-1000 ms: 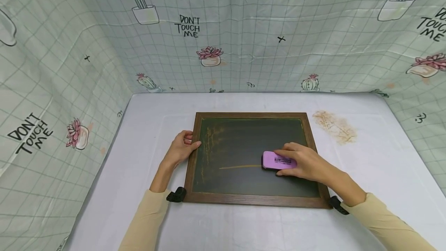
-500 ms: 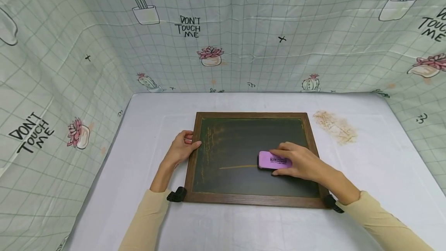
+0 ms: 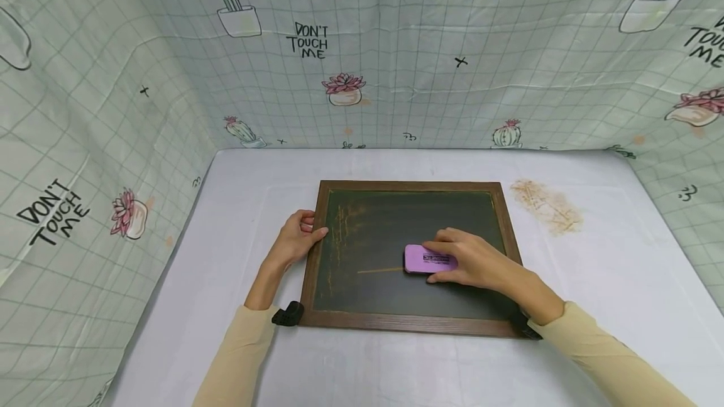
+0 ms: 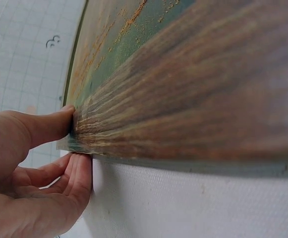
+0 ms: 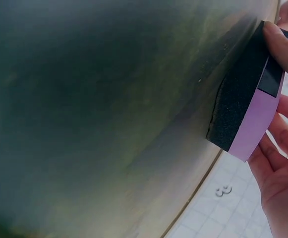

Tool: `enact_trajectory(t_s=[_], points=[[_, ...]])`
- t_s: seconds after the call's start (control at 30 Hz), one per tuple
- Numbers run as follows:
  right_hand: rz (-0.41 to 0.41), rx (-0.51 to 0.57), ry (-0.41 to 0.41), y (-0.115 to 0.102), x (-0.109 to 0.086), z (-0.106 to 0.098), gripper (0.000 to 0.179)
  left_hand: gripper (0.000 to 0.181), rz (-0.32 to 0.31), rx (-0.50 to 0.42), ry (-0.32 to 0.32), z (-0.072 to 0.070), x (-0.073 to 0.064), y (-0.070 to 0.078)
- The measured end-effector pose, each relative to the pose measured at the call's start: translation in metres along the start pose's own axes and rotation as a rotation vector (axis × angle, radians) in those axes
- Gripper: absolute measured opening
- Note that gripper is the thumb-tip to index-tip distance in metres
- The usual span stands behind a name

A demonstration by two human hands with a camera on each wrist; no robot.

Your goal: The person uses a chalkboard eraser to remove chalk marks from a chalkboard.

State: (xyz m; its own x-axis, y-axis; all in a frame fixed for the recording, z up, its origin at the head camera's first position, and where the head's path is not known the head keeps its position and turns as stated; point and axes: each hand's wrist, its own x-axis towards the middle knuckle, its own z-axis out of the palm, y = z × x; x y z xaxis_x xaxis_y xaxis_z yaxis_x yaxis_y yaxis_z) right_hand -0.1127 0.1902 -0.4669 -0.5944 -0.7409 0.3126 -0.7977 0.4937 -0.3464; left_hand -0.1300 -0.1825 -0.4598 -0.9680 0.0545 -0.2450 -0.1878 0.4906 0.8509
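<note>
A chalkboard [image 3: 373, 225] with a brown wooden frame lies on the white table. My left hand [image 3: 295, 237] pinches the frame's left side; in the left wrist view the thumb [image 4: 54, 126] lies on the frame and the fingers [image 4: 77, 181] are against its outer edge. My right hand [image 3: 472, 258] holds a pink magnetic board eraser [image 3: 421, 259] over the middle of the board, thumb on one long side and fingers on the other. Its black felt [image 5: 235, 94] faces the board in the right wrist view. A yellow chalk line [image 3: 380, 271] runs leftward from the eraser.
Yellow chalk smudges [image 3: 342, 228] mark the board's left part. A brownish stain of chalk dust [image 3: 547, 207] is on the tabletop to the right of the board. Behind and beside the table hangs a checked curtain [image 3: 418, 49] with cactus prints.
My right hand has slid the eraser leftward along the chalk line, and the visible line is shorter now. My left hand stays at the frame.
</note>
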Motion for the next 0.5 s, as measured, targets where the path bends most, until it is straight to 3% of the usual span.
enact_trajectory(t_s=[0.5], points=[[-0.022,-0.009,-0.057,-0.010,0.019,0.003,0.058,0.056,0.008,0.001,0.001,0.000,0.002,0.000]])
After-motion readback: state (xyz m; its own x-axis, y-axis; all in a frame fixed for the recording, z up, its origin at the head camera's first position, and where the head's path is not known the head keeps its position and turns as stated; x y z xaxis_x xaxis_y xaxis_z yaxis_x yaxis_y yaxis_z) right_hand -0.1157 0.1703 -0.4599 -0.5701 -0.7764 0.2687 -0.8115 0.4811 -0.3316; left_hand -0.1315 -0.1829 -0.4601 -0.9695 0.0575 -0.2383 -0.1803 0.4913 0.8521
